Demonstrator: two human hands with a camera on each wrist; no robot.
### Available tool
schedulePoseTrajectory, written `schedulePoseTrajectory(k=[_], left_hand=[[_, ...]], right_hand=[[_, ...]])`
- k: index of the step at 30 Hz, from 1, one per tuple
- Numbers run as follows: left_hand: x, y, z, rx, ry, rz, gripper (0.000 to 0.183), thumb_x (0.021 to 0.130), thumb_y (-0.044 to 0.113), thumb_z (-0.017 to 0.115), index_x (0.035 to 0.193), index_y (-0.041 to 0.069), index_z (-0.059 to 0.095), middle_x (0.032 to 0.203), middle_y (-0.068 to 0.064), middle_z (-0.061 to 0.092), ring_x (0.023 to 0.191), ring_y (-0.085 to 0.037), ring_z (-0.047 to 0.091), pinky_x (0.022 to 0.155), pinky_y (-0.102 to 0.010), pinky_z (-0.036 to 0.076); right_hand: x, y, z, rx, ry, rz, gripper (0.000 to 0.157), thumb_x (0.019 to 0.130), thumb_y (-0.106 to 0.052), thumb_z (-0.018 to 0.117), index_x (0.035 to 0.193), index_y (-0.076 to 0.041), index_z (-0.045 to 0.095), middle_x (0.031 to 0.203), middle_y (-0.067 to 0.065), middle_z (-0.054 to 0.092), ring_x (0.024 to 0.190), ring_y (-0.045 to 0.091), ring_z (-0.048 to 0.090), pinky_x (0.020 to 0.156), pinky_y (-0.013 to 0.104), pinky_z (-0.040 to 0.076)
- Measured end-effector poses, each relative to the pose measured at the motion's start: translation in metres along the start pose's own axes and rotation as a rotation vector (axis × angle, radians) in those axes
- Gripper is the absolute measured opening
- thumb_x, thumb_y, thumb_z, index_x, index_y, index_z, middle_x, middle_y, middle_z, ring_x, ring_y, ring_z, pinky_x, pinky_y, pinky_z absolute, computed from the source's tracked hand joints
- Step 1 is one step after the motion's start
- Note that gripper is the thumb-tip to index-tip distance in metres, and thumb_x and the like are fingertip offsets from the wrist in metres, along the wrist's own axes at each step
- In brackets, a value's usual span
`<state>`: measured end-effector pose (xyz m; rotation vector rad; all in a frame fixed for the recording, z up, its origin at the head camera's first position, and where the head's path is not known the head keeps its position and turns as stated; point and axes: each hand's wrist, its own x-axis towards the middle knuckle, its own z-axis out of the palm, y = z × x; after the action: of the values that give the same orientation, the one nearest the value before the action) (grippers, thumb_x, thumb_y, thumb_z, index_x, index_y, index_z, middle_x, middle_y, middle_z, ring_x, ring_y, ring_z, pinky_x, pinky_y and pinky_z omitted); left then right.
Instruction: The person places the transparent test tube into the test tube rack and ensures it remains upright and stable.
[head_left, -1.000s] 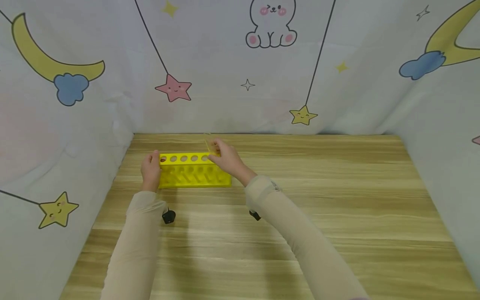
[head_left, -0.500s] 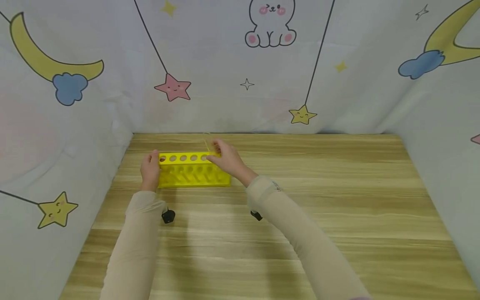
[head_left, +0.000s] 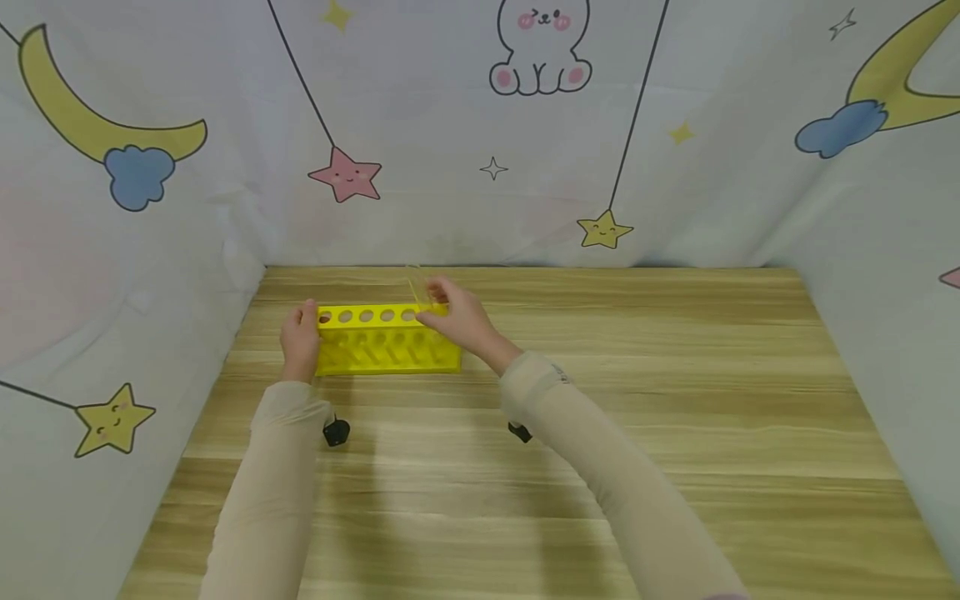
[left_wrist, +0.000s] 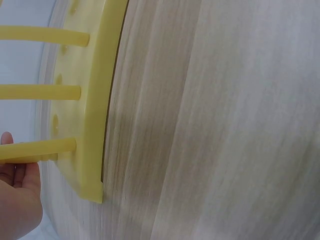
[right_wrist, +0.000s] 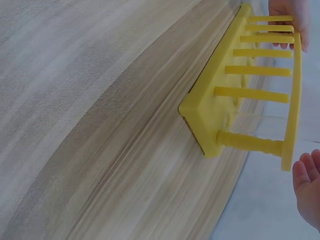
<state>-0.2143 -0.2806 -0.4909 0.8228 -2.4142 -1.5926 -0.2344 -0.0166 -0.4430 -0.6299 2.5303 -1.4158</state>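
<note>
A yellow test tube rack (head_left: 390,354) stands on the table's back left, one row of round holes along its top. My left hand (head_left: 301,337) grips its left end, fingers around the end post (left_wrist: 37,150) in the left wrist view. A clear test tube (head_left: 416,286), hard to make out, rises from a hole near the right end, leaning slightly left. My right hand (head_left: 461,317) is right beside the tube, thumb over the rack's top. In the right wrist view, the right hand's fingers (right_wrist: 306,170) are loosely bent, apart from the rack's corner.
The wood-grain table (head_left: 637,400) reaches out to the right and front. White cloth (head_left: 450,225) printed with stars and moons hangs behind it and at both sides. A small black device (head_left: 337,432) hangs at the left wrist, another (head_left: 520,431) at the right.
My right hand and forearm have shifted slightly right, and more of the clear tube shows beside the fingers. The left hand and the rack have stayed put.
</note>
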Motion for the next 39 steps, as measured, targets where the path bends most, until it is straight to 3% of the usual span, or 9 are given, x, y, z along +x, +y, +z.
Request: schedulePoseTrajectory(k=[11,17,22,32,39], left_hand=[[-0.003,0.006,0.001,-0.013,-0.001,-0.022,0.055,0.091,0.052,0.027,0.117,0.007,0.045,0.097,0.004,0.05,0.067,-0.008,0.037,0.065,-0.021,0.033],[-0.006,0.012,0.0,-0.024,0.001,-0.021,0.052,0.092,0.049,0.028,0.115,0.006,0.046,0.099,0.001,0.051,0.068,-0.008,0.038,0.066,-0.02,0.034],[-0.007,0.015,-0.001,-0.034,0.002,-0.022,0.051,0.092,0.048,0.029,0.113,0.006,0.047,0.092,0.006,0.05,0.066,-0.007,0.037,0.066,-0.02,0.034],[-0.003,0.01,0.0,-0.05,0.004,-0.021,0.045,0.092,0.047,0.031,0.106,0.008,0.048,0.085,0.011,0.048,0.064,-0.007,0.037,0.062,-0.019,0.034],[-0.001,0.008,0.001,-0.034,0.006,-0.007,0.051,0.092,0.049,0.029,0.112,0.006,0.046,0.094,0.003,0.051,0.066,-0.007,0.038,0.063,-0.02,0.033]], right_hand=[[-0.005,0.01,-0.009,-0.072,0.051,0.006,0.053,0.081,-0.036,0.061,0.127,-0.015,0.043,0.125,0.003,0.049,0.114,0.022,0.047,0.092,0.036,0.04],[-0.009,0.019,-0.012,-0.085,0.094,-0.01,0.053,0.08,-0.035,0.062,0.125,-0.013,0.046,0.124,0.005,0.051,0.11,0.023,0.049,0.091,0.036,0.041],[-0.013,0.027,-0.014,-0.101,0.14,-0.027,0.047,0.08,-0.033,0.063,0.12,-0.012,0.05,0.119,0.004,0.053,0.105,0.021,0.052,0.086,0.034,0.044],[-0.023,0.042,-0.017,-0.079,0.18,-0.009,0.039,0.082,-0.031,0.059,0.116,-0.012,0.053,0.115,0.005,0.054,0.099,0.023,0.053,0.081,0.035,0.046],[-0.03,0.053,-0.017,-0.075,0.208,0.007,0.033,0.083,-0.025,0.059,0.11,-0.007,0.056,0.111,0.007,0.056,0.094,0.021,0.053,0.079,0.034,0.046]])
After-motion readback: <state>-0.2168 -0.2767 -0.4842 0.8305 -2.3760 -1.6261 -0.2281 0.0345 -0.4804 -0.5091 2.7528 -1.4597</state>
